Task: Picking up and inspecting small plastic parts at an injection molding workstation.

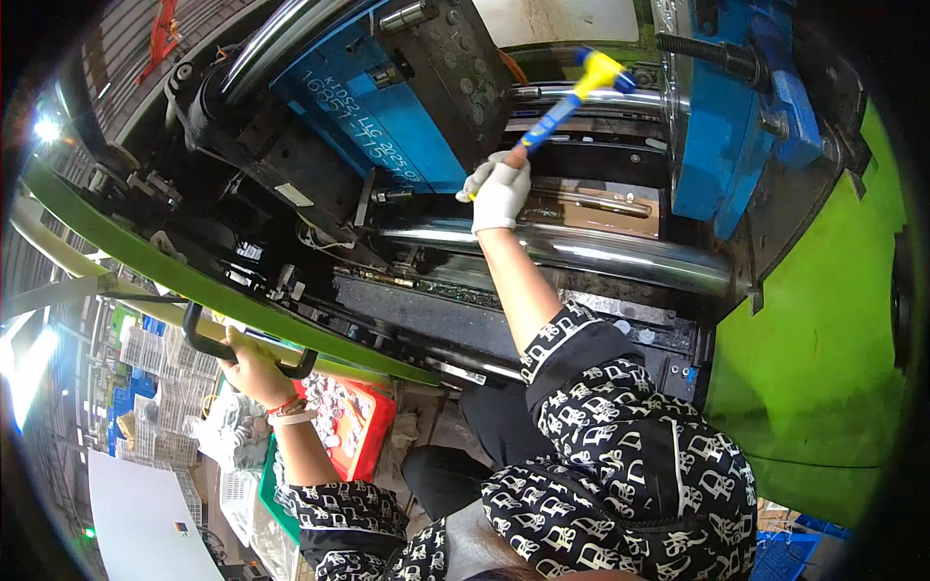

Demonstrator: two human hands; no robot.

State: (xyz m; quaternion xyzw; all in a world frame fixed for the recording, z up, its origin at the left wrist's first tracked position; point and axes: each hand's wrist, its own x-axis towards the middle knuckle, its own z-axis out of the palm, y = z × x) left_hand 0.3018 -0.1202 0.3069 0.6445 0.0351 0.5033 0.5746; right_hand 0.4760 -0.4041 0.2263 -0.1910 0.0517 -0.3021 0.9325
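Observation:
My right hand (499, 198), in a white glove with a bare fingertip showing, is wrapped round the handle of a blue-and-yellow mallet (554, 121). The mallet's head points up and to the right, over the gap between two blue mold halves. The left mold half (358, 107) carries handwriting; the right mold half (722, 126) stands across the gap. Down at the left, my bare left hand (254, 373) grips a black door handle (199, 334) on the curved green machine door (126, 242). A red band and a pale one circle that wrist.
Polished steel tie bars (620, 259) run across the machine below and behind the molds. A brown board (610, 215) lies low in the gap. Beneath my left arm stands a red crate (378, 426) with pale parts. At right is a green panel (804, 387).

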